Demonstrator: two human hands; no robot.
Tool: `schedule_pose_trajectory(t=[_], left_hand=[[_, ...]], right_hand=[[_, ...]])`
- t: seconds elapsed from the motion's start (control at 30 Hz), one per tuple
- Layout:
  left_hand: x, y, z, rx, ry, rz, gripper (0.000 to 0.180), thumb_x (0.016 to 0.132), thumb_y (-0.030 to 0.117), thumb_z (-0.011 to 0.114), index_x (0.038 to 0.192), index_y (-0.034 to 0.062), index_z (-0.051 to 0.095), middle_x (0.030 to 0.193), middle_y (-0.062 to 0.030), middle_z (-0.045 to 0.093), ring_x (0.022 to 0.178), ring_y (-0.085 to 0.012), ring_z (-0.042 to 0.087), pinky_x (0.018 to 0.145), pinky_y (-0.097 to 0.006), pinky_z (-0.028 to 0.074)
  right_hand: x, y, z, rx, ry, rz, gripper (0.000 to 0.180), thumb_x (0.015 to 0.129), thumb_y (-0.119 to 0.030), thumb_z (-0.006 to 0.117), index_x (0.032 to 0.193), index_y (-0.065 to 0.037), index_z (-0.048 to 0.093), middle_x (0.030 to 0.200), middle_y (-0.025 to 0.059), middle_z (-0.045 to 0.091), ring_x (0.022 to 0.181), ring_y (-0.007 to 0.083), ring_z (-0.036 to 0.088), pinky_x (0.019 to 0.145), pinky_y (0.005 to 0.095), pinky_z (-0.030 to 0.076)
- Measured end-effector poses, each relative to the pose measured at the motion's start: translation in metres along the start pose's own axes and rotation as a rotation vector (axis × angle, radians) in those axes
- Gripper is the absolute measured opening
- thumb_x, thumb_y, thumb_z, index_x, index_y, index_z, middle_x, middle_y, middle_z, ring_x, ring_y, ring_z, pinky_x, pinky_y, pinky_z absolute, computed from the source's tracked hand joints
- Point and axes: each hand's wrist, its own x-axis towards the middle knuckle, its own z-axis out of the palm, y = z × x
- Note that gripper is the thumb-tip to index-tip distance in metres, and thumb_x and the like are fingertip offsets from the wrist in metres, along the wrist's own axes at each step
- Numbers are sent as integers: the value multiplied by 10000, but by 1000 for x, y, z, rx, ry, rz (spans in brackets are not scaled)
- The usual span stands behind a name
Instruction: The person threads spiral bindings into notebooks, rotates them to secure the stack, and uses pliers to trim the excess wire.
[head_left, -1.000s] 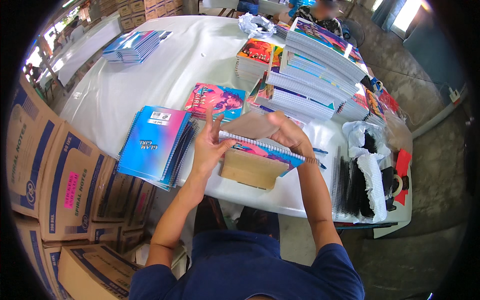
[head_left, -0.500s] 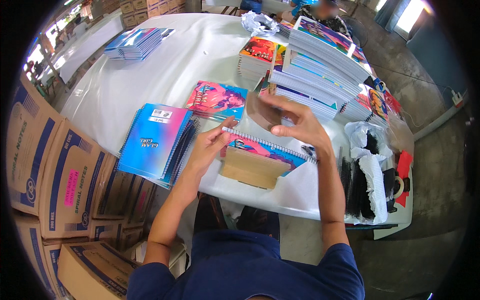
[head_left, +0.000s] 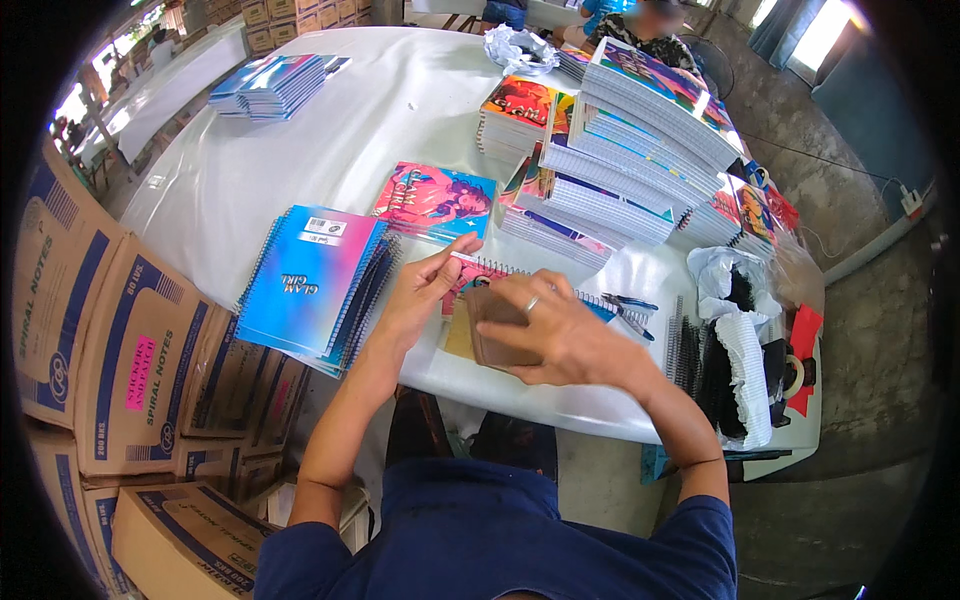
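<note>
Over the table (head_left: 340, 130), hands (head_left: 418, 297) hold a notebook (head_left: 482, 268) and, seemingly, brown board (head_left: 488, 310).

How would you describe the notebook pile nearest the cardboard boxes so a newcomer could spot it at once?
Start at the big white table and find its left side, beside the cardboard boxes. There, left of the person's left hand, lies a pile of spiral notebooks. Its top cover fades from blue to pink, unlike the nearby pink notebook showing a drawn figure.
</note>
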Motion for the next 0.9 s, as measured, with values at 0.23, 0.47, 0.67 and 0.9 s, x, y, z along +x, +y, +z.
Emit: schedule_pose_trajectory(t=[0.23,0.47,0.67,0.9], left_hand=[[-2,-12,4,-85,34,88,614,935,178,614,1471,73,334,1429,-135,457,1201,-170,509,814,-262,473],[-4,-21,7,-208,134,174,751,886,108,663,1508,104,242,1515,-172,305,1330,-222,400,1018,-324,420],[-7,-20,4,-248,130,142,772,879,118,671,1511,104,229,1518,-181,290,1350,-236,373,1025,-345,425],[4,1,-11,27,-116,-28,825,876,320,689,1513,92,215,1511,-167,314,1356,-249,378,973,-315,458]], right_hand=[[-13,112,-27,1033,9,549,679,898,-586,511,1331,-65,552,1254,126,607,1163,212,534,1005,331,389],[13,113,-5,1157,-228,529,634,909,-536,562,1292,-30,575,1230,126,613,1092,217,559,983,326,405],[23,108,3,956,-183,598,637,908,-521,570,1246,19,596,1180,136,634,1086,206,561,946,324,424],[-7,112,13,824,11,675,566,897,-463,606,1230,-5,615,1173,185,638,1068,260,585,934,346,441]])
